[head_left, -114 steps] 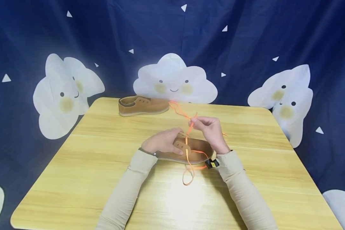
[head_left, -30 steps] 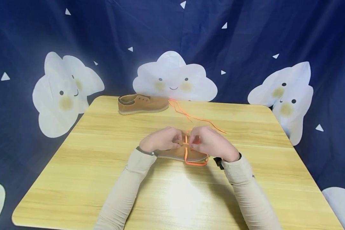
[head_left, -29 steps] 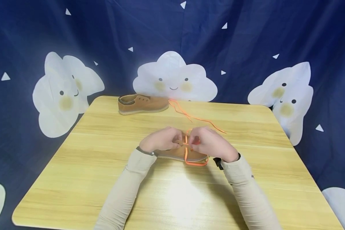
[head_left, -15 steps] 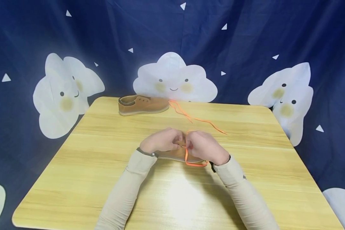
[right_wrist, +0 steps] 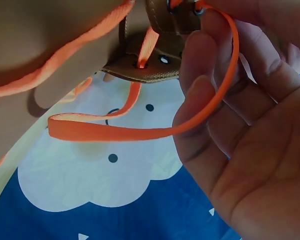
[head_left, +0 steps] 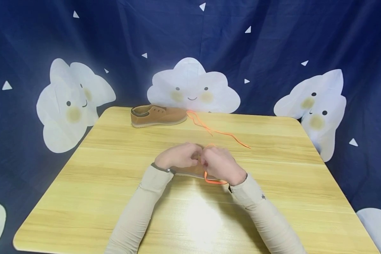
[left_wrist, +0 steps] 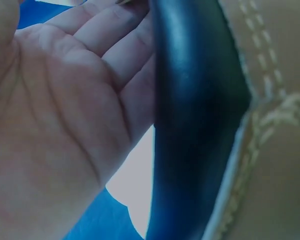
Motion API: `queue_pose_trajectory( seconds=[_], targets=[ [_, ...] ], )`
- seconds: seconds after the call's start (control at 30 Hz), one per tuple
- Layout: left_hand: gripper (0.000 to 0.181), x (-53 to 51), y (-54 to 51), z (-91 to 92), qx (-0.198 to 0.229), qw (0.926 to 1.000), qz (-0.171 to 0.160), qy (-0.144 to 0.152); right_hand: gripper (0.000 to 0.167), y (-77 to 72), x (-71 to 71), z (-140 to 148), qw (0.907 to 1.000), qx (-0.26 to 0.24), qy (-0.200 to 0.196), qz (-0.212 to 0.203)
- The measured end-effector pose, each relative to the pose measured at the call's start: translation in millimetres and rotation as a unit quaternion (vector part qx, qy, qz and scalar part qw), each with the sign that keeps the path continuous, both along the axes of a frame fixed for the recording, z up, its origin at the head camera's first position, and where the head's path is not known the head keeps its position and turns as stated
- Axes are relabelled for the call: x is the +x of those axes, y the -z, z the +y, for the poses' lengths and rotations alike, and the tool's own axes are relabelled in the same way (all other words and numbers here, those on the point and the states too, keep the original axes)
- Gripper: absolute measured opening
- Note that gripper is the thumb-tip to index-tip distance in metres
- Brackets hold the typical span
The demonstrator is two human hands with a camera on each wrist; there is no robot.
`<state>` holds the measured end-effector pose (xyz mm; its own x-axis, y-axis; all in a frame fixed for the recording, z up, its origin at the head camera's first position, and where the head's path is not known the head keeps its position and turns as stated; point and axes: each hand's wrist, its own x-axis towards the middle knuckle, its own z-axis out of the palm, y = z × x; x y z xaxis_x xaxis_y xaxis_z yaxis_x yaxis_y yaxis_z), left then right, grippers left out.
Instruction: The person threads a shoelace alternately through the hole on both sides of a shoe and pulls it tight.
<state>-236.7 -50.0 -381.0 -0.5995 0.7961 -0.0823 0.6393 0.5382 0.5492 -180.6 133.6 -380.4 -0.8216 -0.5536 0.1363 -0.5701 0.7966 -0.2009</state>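
My left hand (head_left: 179, 156) curled round edge of brown shoe (head_left: 193, 172) — my right hand (head_left: 220, 163) pinches orange lace (right_wrist: 140, 134) at eyelet (right_wrist: 199, 8); second shoe (head_left: 174, 116) farther back on surface (head_left: 98, 183).

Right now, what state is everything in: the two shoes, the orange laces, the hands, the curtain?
Near shoe: upright, only partly laced.
Threaded lace: through some eyelets, hanging in a slack loop.
Far shoe: upright, no lace in its visible eyelets.
Loose lace: lying on the table.
Left hand: at the near shoe, exact grip hidden.
Right hand: pinching the threaded lace.
Curtain: hanging, with folds.
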Motion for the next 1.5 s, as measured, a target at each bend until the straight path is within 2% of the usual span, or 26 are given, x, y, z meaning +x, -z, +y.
queue_pose_trajectory(
  seconds=[0.2, 0.33, 0.4, 0.5, 0.6, 0.67, 0.77, 0.87, 0.93, 1.03, 1.1, 1.2, 1.5],
  targets=[
    [0.016, -1.0, 0.7, -2.0, 0.008, 0.9997, -0.024, 0.001, 0.045, 4.4, -0.2, -2.3, 0.9999, 0.014, 0.001, 0.003],
    [0.017, -1.0, 1.5, -2.6, 0.010, 0.9993, -0.037, -0.001, 0.043, 2.3, -1.3, -2.0, 0.9995, 0.001, -0.005, -0.030],
    [0.019, -1.5, 1.9, -2.8, 0.013, 0.9990, -0.044, -0.002, 0.037, 0.0, -3.8, 1.8, 0.9981, -0.022, -0.019, -0.054],
    [0.023, -1.9, 2.2, -2.2, 0.017, 0.9988, -0.046, -0.001, 0.017, -6.9, -8.4, 14.8, 0.9920, -0.078, -0.029, -0.096],
    [0.026, -1.7, 2.3, -0.9, 0.012, 0.9990, -0.042, -0.007, 0.007, -14.6, -12.6, 36.9, 0.9876, -0.117, -0.010, -0.105],
    [0.027, -0.7, 1.9, -0.3, 0.008, 0.9991, -0.041, -0.013, 0.016, -18.7, -14.1, 52.2, 0.9866, -0.113, 0.022, -0.116],
    [0.029, 0.1, 1.6, 0.1, 0.003, 0.9987, -0.047, -0.021, 0.037, -17.9, -16.3, 71.8, 0.9858, -0.063, 0.055, -0.146],
    [0.029, -0.8, 3.3, -0.1, 0.007, 0.9984, -0.050, -0.026, 0.060, -11.3, -20.6, 81.7, 0.9770, -0.018, 0.065, -0.203],
    [0.028, -1.3, 4.3, -0.4, 0.009, 0.9984, -0.048, -0.028, 0.066, -4.9, -24.9, 83.1, 0.9695, -0.011, 0.059, -0.238],
    [0.027, -2.1, 4.8, -0.4, 0.015, 0.9986, -0.045, -0.024, 0.065, 3.6, -30.5, 81.9, 0.9619, -0.021, 0.037, -0.270],
    [0.026, -2.4, 4.4, -0.2, 0.019, 0.9987, -0.044, -0.018, 0.057, 7.7, -33.1, 80.9, 0.9600, -0.027, 0.027, -0.278],
    [0.025, -3.7, 4.4, 0.5, 0.028, 0.9984, -0.046, -0.018, 0.054, 10.4, -35.5, 80.9, 0.9600, -0.027, 0.024, -0.278],
    [0.025, -7.4, 5.9, 3.3, 0.078, 0.9946, -0.033, -0.060, 0.057, 11.3, -38.8, 82.5, 0.9590, -0.038, 0.014, -0.281]
  ],
)
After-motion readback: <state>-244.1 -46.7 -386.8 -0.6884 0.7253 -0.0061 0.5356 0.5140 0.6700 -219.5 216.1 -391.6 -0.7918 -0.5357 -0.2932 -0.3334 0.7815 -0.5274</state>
